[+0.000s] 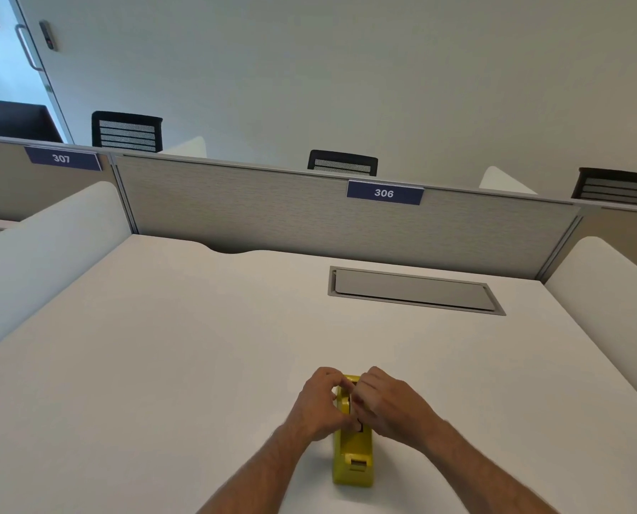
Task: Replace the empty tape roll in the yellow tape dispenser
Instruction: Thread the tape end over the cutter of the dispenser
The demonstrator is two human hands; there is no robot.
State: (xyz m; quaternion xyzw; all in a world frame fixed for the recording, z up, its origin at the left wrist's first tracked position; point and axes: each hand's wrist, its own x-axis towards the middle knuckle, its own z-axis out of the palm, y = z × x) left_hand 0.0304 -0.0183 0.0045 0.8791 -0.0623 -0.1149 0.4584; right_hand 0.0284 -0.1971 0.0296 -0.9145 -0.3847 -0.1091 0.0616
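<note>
While both hands are working at the near edge of the white desk (198, 346), one yellow tape dispenser (354, 454) is standing on it, cutter end facing the person. The left hand (320, 402) is curling its fingers around the dispenser's far end from the left; the right hand (387, 402) is closing in from the right, fingertips bunched at the roll housing. What they are pinching cannot be told, since the hands are hiding the roll. One grey cable hatch (413, 291) is lying flush in the desk, well beyond the hands. One grey partition (272, 213) is backing the desk, carrying two number plates, 306 (384, 193) and 307 (61, 158). Three black chair backs (342, 163) are showing above it.
</note>
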